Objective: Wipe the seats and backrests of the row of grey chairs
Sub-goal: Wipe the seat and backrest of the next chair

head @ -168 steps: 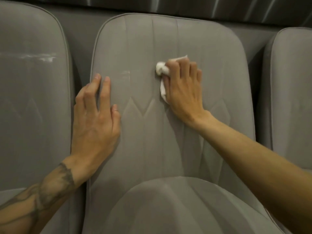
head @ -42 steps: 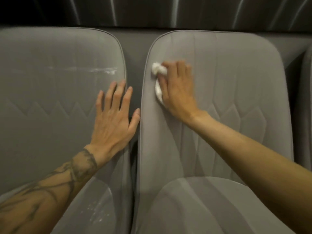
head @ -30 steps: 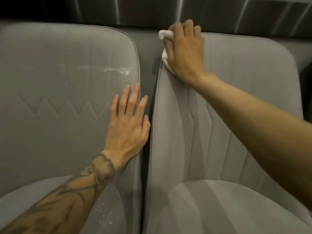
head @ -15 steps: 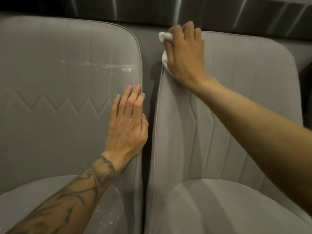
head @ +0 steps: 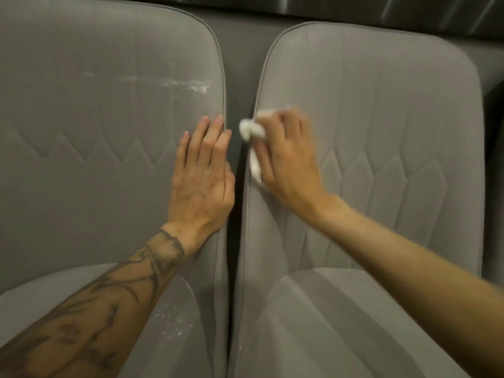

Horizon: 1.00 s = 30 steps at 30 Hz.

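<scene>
Two grey padded chairs stand side by side. My right hand [head: 286, 156] holds a crumpled white cloth [head: 252, 132] against the left edge of the right chair's backrest [head: 381, 118], about halfway up; the hand is blurred. My left hand [head: 203, 178] lies flat, fingers straight, on the right edge of the left chair's backrest [head: 95, 145]. That backrest carries a whitish smear [head: 177, 84] near its top. White specks [head: 174, 323] dot the left chair's seat.
A narrow dark gap [head: 234, 186] runs between the two chairs. The right chair's seat [head: 341, 323] fills the lower right. A dark ribbed wall [head: 381, 9] runs behind the chair tops. Part of a third chair [head: 496, 159] shows at the far right.
My right hand has slid the cloth down from the top left corner of the right backrest to mid-height along its left edge. My left hand stays flat on the left backrest.
</scene>
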Each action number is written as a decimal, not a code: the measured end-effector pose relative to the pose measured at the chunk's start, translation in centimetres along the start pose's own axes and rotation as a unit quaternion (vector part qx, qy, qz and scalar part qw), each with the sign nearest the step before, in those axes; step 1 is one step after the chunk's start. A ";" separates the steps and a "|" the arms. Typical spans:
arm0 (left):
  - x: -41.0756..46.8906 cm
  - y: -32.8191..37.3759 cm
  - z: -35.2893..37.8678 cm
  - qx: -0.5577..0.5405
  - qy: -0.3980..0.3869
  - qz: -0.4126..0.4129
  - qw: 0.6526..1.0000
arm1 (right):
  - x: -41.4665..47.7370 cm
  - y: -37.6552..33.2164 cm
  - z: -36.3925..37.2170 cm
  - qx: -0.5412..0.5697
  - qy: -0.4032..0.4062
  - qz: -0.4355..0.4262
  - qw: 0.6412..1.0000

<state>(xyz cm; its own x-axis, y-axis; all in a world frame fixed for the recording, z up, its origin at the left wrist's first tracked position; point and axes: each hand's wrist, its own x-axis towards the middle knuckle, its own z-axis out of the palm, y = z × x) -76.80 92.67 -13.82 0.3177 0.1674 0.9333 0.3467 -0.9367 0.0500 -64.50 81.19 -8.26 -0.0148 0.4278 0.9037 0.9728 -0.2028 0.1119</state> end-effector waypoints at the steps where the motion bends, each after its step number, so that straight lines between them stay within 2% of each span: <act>1: 0.0 0.0 0.0 0.002 0.000 0.001 1.000 | -3.4 -0.9 -0.2 0.029 -0.031 -0.030 0.999; 4: 0.1 0.0 0.0 0.007 -0.002 0.002 1.000 | -13.7 -3.4 -1.6 0.093 -0.196 -0.158 0.963; 6: 0.1 0.1 -0.2 0.011 -0.003 0.003 1.000 | -15.1 -3.3 -2.3 0.078 -0.256 -0.218 0.938; 8: 0.1 0.1 -0.2 0.019 -0.004 0.005 1.000 | -11.7 -2.7 -1.9 0.067 -0.220 -0.190 0.954; 10: 0.2 0.2 -0.3 0.026 -0.004 0.001 1.000 | -6.9 -2.2 -1.4 0.044 -0.123 -0.093 0.987; 12: 0.2 0.4 -0.5 0.030 -0.008 -0.004 0.999 | -4.8 -2.5 -1.2 0.016 -0.081 -0.010 0.997; 14: 0.2 0.5 -0.9 0.034 -0.021 -0.004 0.999 | -7.4 -3.6 -1.3 0.035 -0.110 -0.021 0.993; 16: 0.2 0.6 -1.4 0.042 -0.042 0.000 0.998 | -12.7 -4.9 -2.5 0.086 -0.192 -0.073 0.975; 18: 0.2 0.6 -2.0 0.049 -0.070 0.005 0.996 | -17.3 -6.2 -4.4 0.170 -0.305 -0.092 0.933; 20: 0.2 0.7 -2.8 0.041 -0.105 0.005 0.994 | -19.5 -6.8 -5.2 0.220 -0.371 -0.086 0.898; 25: -3.8 1.9 -6.1 0.031 -0.167 0.013 0.985 | -18.6 -8.6 -5.5 0.194 -0.395 -0.059 0.896; 30: -12.5 2.2 -10.0 0.024 -0.263 -0.010 0.965 | -20.3 -10.0 -7.4 0.254 -0.404 -0.119 0.871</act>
<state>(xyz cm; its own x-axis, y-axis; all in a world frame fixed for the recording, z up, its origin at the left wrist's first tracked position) -88.87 85.46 -21.84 0.7095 0.3299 0.6228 0.3939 -0.9184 0.0377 -75.67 68.03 -24.70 -0.2620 0.9259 0.2721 0.9440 0.3044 -0.1269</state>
